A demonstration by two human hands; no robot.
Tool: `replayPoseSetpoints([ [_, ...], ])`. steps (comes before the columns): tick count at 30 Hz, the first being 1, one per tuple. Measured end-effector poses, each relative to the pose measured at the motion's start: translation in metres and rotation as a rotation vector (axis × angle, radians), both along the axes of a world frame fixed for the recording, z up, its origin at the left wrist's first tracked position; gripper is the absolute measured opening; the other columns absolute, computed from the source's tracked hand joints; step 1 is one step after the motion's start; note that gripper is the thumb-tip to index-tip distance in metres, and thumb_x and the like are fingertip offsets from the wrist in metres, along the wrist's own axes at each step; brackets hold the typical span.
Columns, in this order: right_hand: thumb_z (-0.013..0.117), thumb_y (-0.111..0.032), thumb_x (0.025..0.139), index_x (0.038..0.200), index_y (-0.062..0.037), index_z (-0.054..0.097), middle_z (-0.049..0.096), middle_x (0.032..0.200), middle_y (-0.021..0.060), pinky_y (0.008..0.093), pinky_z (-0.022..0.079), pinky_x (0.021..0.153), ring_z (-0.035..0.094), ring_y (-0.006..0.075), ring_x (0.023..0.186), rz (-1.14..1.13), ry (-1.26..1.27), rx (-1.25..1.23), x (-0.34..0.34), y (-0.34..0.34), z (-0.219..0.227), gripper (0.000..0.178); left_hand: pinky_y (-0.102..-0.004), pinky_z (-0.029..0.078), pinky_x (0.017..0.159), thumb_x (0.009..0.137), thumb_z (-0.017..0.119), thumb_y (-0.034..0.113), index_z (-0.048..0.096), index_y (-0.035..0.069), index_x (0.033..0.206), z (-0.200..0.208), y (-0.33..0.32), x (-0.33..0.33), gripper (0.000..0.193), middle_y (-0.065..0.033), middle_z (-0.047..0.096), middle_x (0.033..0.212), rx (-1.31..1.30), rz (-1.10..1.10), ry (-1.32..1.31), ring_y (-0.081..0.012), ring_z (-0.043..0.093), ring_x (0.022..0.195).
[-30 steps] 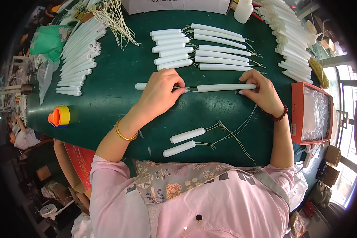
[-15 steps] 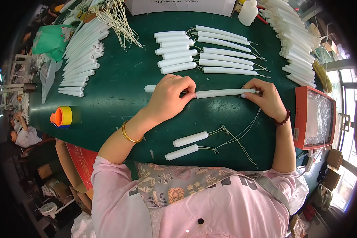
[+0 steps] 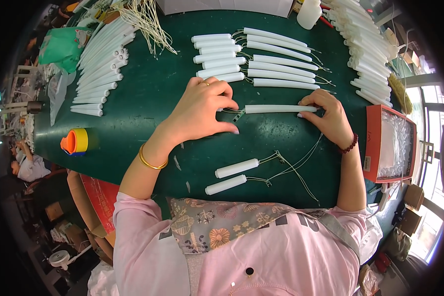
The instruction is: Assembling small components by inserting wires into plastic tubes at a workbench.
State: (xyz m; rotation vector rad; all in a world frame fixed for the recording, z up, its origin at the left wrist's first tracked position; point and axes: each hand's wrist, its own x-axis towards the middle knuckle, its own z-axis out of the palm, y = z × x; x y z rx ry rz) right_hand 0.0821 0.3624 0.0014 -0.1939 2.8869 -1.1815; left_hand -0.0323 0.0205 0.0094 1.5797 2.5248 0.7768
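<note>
Across our scuffed, dark green worktop, we see the right hand pinching one end of a white tube, just nearer us than the paired tubes; the left hand, thumb and forefinger parted, is by its wired end. A red-orange box sits rightward. Beyond, we have bright windows; far left, another person.

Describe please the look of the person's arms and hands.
The left hand has a thin golden ring and a smooth golden bangle at its wrist. The right hand has a dark red beaded bracelet at its wrist. Both arms have short light pink fabric sleeves.
</note>
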Motion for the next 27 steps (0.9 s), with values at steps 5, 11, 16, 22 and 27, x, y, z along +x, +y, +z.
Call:
replayPoseSetpoints([
  [5, 0.084, -0.005, 0.085, 0.104, -0.0013, 0.078, 0.073, 0.103, 0.0063, 0.0322, 0.053, 0.082, 0.066, 0.0209, 0.093, -0.001, 0.011, -0.021, 0.0, 0.002, -0.003, 0.021, -0.0376, 0.04, 0.1, 0.077, 0.091, 0.024, 0.079, 0.011, 0.099, -0.004, 0.002, 0.002, 0.029, 0.0016, 0.065, 0.102, -0.041, 0.012, -0.083, -0.0185, 0.062, 0.099],
  [11, 0.084, -0.007, 0.083, 0.103, -0.002, 0.078, 0.073, 0.101, 0.0072, 0.0345, 0.053, 0.085, 0.067, 0.0237, 0.094, 0.043, 0.023, 0.029, -0.002, 0.003, 0.0, 0.022, -0.036, 0.044, 0.097, 0.082, 0.088, 0.016, 0.079, 0.01, 0.098, -0.026, 0.009, 0.008, 0.019, -0.002, 0.072, 0.097, 0.074, 0.011, -0.048, -0.0189, 0.066, 0.093],
  [16, 0.085, -0.01, 0.082, 0.103, -0.0051, 0.077, 0.072, 0.104, 0.0072, 0.04, 0.05, 0.098, 0.068, 0.0284, 0.102, 0.064, 0.218, 0.202, -0.001, 0.002, 0.0, 0.024, -0.0406, 0.049, 0.093, 0.08, 0.089, 0.02, 0.08, 0.013, 0.107, -0.025, 0.015, 0.012, 0.028, -0.0006, 0.077, 0.108, 0.289, 0.052, -0.259, -0.0205, 0.069, 0.103],
  [22, 0.084, -0.009, 0.083, 0.106, -0.009, 0.074, 0.072, 0.106, 0.0053, 0.043, 0.048, 0.105, 0.068, 0.0272, 0.106, 0.106, 0.4, 0.283, -0.002, -0.017, -0.007, 0.025, -0.0381, 0.047, 0.089, 0.07, 0.095, 0.027, 0.08, 0.014, 0.106, 0.004, -0.024, -0.006, 0.041, 0.0022, 0.071, 0.103, 0.141, 0.086, 0.178, -0.0205, 0.065, 0.099],
  [27, 0.08, -0.009, 0.086, 0.107, -0.0112, 0.071, 0.07, 0.104, 0.0043, 0.0437, 0.049, 0.1, 0.068, 0.0263, 0.101, 0.116, 0.467, 0.398, -0.013, -0.032, -0.01, 0.022, -0.0374, 0.045, 0.085, 0.072, 0.094, 0.022, 0.08, 0.011, 0.098, -0.02, -0.032, -0.009, 0.032, 0.0011, 0.067, 0.093, 0.105, 0.176, 0.266, -0.0211, 0.064, 0.09],
])
